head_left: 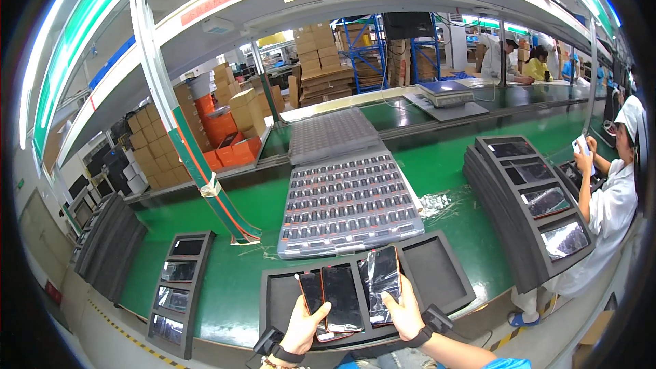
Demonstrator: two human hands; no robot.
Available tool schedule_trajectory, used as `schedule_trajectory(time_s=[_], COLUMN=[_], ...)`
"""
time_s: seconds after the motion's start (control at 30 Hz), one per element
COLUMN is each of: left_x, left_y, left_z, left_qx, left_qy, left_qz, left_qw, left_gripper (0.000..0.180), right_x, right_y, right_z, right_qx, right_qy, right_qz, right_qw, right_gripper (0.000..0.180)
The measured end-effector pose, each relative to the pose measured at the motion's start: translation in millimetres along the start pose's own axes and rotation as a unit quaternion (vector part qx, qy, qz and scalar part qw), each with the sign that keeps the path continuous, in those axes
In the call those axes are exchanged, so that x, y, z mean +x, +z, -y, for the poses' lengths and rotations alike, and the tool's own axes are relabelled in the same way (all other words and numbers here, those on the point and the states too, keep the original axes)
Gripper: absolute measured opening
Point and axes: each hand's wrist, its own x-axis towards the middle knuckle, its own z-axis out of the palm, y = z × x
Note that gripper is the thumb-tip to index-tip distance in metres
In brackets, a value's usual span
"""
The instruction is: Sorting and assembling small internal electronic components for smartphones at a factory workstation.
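Note:
My left hand (pixel 299 328) is closed around the lower left side of two orange-edged smartphones. The outer phone (pixel 311 290) lies partly behind the inner phone (pixel 342 301), and my thumb rests on the inner one. My right hand (pixel 406 313) grips a third smartphone (pixel 383 277) by its lower right edge, thumb across its dark, film-covered screen. All three are over a black foam tray (pixel 471 296) with rectangular recesses. The recess at its right end holds nothing; the phones cover much of the middle. I cannot tell whether the phones touch the recess floor.
Beyond the foam tray is a clear plastic tray (pixel 352 251) of small dark parts. Foam trays with phones sit left (pixel 192 294) and stacked right (pixel 519 246). More foam trays (pixel 109 239) are piled far left. A post (pixel 179 130) stands on the green bench; a co-worker (pixel 615 184) handles a phone at right.

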Motion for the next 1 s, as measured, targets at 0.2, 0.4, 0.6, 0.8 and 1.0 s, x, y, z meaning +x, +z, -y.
schedule_trajectory(time_s=[0.2,0.4,0.6,0.8,1.0], left_x=[-1.0,-30.2,-28.2,-3.2,-55.1], left_y=[-43.0,-85.4,-58.5,-42.1,-66.0], left_z=[4.1,-51.0,-51.6,-29.0,-62.4], left_qx=[0.032,0.026,0.131,0.266,0.626], left_qy=[0.125,0.053,0.032,0.106,0.271], left_qz=[-0.059,-0.137,-0.134,-0.103,-0.205], left_qw=[0.99,0.989,0.982,0.953,0.702], left_gripper=[0.042,0.027,0.033,0.046,0.045], right_x=[-7.9,-1.3,18.3,14.2,3.7], right_y=[-17.0,-84.6,-121.3,-108.3,-133.1], right_z=[38.1,83.3,62.0,77.4,100.8], right_qx=[-0.053,-0.042,-0.082,-0.431,-0.578], right_qy=[-0.077,-0.122,-0.042,-0.113,-0.187], right_qz=[0.002,-0.066,-0.037,0.01,-0.03], right_qw=[0.996,0.989,0.995,0.895,0.794], right_gripper=[0.053,0.053,0.066,0.065,0.057])
